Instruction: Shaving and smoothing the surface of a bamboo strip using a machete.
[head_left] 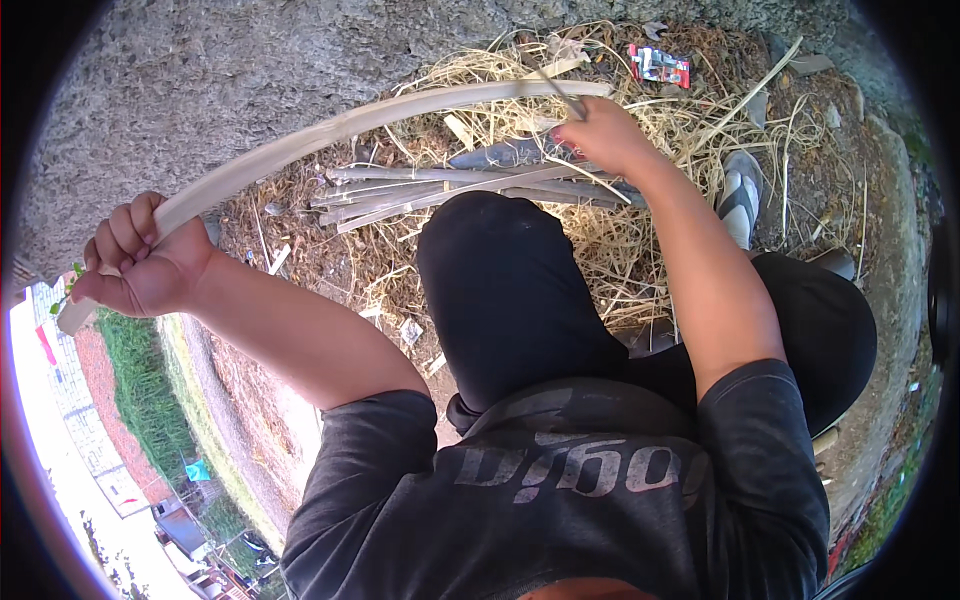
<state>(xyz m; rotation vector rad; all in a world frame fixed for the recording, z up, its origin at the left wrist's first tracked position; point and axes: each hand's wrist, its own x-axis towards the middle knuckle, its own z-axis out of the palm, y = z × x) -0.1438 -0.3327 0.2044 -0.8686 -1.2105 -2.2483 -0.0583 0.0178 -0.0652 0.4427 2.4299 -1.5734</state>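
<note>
- Gripping the long pale bamboo strip (330,130), our left hand (140,265) is fisted around its near-left end.
- Our right hand (600,135) pinches its far-right end beside a thin blade (565,95).
- We judge steady, even tension keeps it arched.
- Open room lies far left over the concrete (200,80); cut sticks (450,185) and straw (620,240) crowd our knee (490,270).

The person wore a dark grey short-sleeved shirt (560,500) with a faded pale print across its front, black trousers (510,290) below it, and a grey-and-white sandal (741,195) beyond the trousers.
</note>
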